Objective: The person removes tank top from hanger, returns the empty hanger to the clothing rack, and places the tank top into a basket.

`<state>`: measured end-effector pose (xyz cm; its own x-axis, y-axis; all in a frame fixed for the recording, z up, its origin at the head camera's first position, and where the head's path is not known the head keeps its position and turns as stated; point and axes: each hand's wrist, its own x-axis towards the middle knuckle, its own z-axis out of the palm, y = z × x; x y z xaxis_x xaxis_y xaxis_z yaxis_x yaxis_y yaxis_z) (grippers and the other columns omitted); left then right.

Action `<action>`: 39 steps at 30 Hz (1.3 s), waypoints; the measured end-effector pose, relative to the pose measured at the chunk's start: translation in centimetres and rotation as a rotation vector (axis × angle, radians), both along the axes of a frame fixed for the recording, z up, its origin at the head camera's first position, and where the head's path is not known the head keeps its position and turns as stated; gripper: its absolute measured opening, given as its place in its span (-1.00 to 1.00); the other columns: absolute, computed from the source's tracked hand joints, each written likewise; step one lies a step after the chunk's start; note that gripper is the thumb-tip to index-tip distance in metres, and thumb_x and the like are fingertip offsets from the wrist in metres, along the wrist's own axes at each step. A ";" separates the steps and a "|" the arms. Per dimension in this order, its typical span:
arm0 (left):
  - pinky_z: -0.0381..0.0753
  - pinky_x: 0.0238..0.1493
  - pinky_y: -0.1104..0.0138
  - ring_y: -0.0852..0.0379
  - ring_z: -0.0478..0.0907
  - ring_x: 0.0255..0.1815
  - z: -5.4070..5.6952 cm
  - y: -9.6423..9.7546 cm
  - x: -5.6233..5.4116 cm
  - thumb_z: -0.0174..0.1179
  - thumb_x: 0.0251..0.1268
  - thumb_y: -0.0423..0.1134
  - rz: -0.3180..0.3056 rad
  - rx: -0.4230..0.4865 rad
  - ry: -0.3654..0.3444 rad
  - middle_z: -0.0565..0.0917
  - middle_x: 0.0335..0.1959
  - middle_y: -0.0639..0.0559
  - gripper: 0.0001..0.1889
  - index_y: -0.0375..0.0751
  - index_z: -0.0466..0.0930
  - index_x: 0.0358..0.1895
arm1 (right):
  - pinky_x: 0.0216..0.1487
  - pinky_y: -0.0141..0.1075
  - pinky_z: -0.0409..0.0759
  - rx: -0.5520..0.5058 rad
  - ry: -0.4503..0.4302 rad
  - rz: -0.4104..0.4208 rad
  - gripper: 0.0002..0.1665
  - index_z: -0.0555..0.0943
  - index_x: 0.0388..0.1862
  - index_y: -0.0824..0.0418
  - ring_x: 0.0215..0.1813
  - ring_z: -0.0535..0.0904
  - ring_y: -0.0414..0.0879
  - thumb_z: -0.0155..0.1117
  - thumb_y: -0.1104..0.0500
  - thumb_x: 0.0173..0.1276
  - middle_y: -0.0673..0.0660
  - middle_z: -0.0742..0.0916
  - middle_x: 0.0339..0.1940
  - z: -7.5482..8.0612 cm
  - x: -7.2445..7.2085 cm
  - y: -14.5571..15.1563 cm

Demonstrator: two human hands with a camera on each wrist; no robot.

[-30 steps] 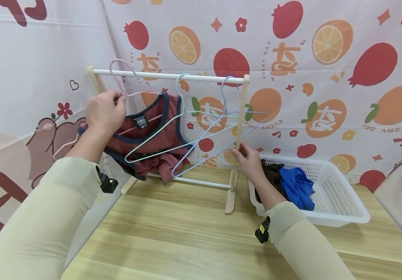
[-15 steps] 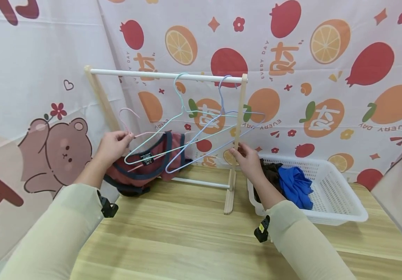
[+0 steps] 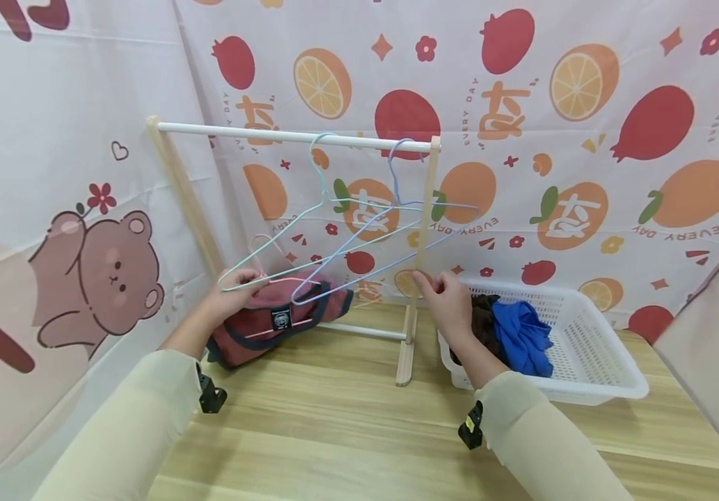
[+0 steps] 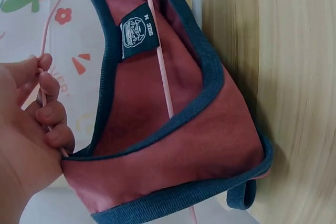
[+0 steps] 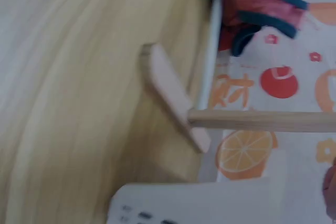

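My left hand (image 3: 240,296) grips a pink clothes hanger (image 4: 164,80) near its neck. A red tank top with navy trim (image 3: 278,321) hangs on it, folded low at the tabletop by the rack's left end. Its black size label (image 4: 139,32) shows inside the neckline. My right hand (image 3: 449,303) is at the right post of the clothes rack (image 3: 424,229), thumb and forefinger loosely bent; the right wrist view shows a gap between fingers and post. A mint green hanger (image 3: 271,240) and a blue hanger (image 3: 346,254), both bare, hang from the rail.
A white plastic basket (image 3: 628,362) stands right of the rack, holding a blue cloth (image 3: 522,337) and a dark brown cloth (image 3: 484,323). Fruit-printed fabric hangs close behind the rack. The wooden table (image 3: 334,417) extends in front.
My left hand has taken the pink hanger and tank top off the rail, down and rightward to the tabletop. My right hand's fingers have come away from the post.
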<state>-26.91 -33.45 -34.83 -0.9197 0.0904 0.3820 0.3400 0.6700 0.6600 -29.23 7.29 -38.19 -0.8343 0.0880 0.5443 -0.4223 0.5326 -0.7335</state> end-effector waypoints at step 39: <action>0.29 -0.43 0.35 0.20 0.32 -0.54 -0.7 5.3 1.2 0.16 0.40 -0.17 -0.101 -0.140 -0.033 0.41 -0.65 0.15 -0.65 -0.13 0.47 -0.62 | -0.35 -0.34 0.51 0.467 0.025 0.316 -0.80 0.78 -0.25 0.09 -0.36 0.57 -0.22 0.29 0.05 0.39 0.00 0.78 -0.34 -2.9 1.7 -5.0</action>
